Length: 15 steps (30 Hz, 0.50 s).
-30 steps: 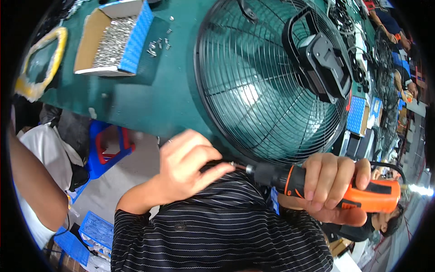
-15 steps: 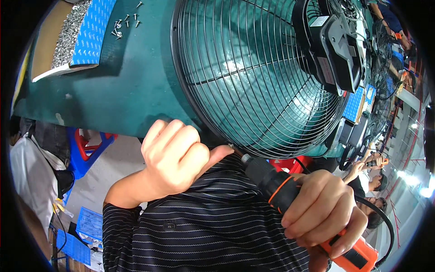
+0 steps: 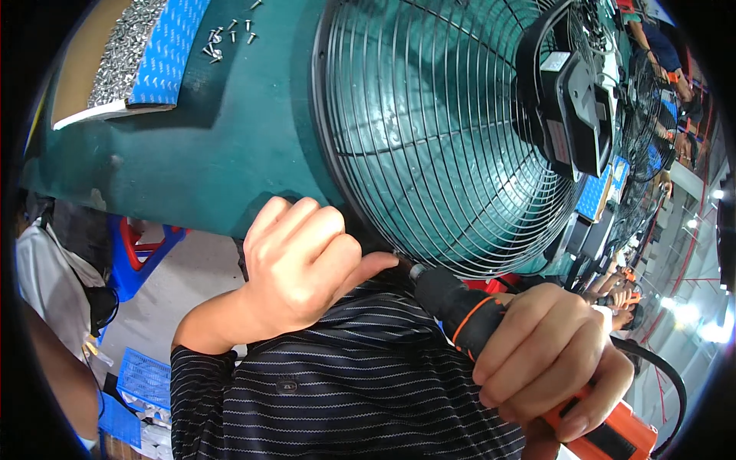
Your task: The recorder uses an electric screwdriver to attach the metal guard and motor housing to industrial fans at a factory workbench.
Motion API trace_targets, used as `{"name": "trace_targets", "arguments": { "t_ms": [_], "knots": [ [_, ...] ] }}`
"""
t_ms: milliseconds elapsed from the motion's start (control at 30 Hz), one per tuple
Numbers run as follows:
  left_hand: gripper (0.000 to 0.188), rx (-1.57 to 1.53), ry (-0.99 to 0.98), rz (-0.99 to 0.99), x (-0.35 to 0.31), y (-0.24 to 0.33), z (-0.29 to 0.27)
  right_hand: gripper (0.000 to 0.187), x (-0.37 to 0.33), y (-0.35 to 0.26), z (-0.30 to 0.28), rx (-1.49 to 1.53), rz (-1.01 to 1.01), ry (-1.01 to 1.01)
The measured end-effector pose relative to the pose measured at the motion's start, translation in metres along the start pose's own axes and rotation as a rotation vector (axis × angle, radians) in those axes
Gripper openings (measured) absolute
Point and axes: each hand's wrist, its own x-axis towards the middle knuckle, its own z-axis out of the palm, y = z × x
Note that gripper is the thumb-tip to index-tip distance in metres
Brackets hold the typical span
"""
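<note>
A black wire fan guard (image 3: 325,130) rests on the green table, with a black motor housing (image 3: 573,115) at its hub. My right hand (image 3: 548,353) is wrapped round a black and orange electric screwdriver (image 3: 452,310), tilted so its bit meets the near rim of the guard. At that same spot the thumb of my left hand (image 3: 299,264) reaches out and touches the bit end. The other left fingers are curled into a fist, and what they may hold is hidden. A small metallic bit shows at the thumb tip, too small to make out.
At the back left stands an open blue and white carton (image 3: 157,61) full of screws. Several loose screws (image 3: 218,54) lie beside it on the green table (image 3: 153,169). A black cable (image 3: 667,376) runs from the screwdriver. A blue and red stool (image 3: 138,261) and other people are nearby.
The fan guard, carton and loose screws have shifted right in the picture. Both hands and the screwdriver keep nearly the same pose at the rim.
</note>
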Motion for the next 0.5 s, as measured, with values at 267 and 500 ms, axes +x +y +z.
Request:
{"name": "trace_targets", "arguments": {
  "t_ms": [267,500],
  "knots": [
    [0.053,-0.019,0.030,-0.009,0.000,-0.005,0.003,0.038,0.009,0.002,-0.003,-0.005,0.092,-0.124],
    [0.052,-0.029,0.048,-0.024,-0.003,-0.007,0.002,0.029,0.014,0.011,0.009,0.080,0.073,-0.170]
  ]
}}
